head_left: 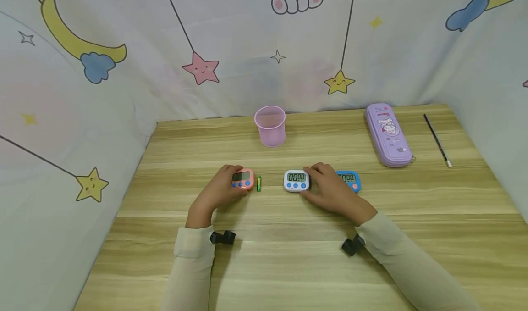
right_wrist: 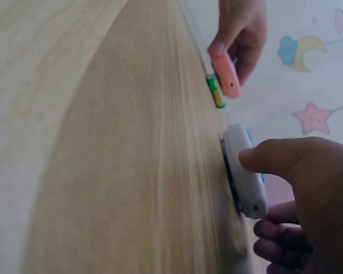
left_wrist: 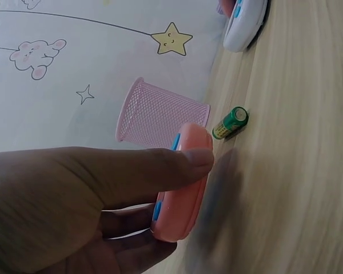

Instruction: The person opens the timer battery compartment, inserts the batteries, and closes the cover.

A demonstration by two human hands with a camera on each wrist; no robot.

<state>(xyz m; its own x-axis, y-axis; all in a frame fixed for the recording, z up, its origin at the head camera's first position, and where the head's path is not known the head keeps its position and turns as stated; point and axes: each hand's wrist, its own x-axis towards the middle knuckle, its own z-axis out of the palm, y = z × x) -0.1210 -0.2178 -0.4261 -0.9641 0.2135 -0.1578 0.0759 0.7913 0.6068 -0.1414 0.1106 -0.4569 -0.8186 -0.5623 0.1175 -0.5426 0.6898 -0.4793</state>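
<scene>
My left hand (head_left: 218, 189) grips a pink digital timer (head_left: 242, 177) by its edges, thumb on the near side; its screen is blank. The left wrist view shows this pink timer (left_wrist: 183, 200) raised a little over its shadow. Just right of it lies a green battery (head_left: 259, 183) on the table. With thumb and fingers, my right hand (head_left: 332, 189) holds a white digital timer (head_left: 296, 181) by its right end. Zeros show on its display, and its underside is close over the wood in the right wrist view. A blue timer (head_left: 351, 181) is partly hidden behind that hand.
A pink mesh pen holder (head_left: 272, 136) stands near the table's back edge. On the right lie a purple pencil case (head_left: 389, 134) and a dark pencil (head_left: 437, 140). A printed curtain (head_left: 247, 36) hangs behind the wooden table (head_left: 280, 265).
</scene>
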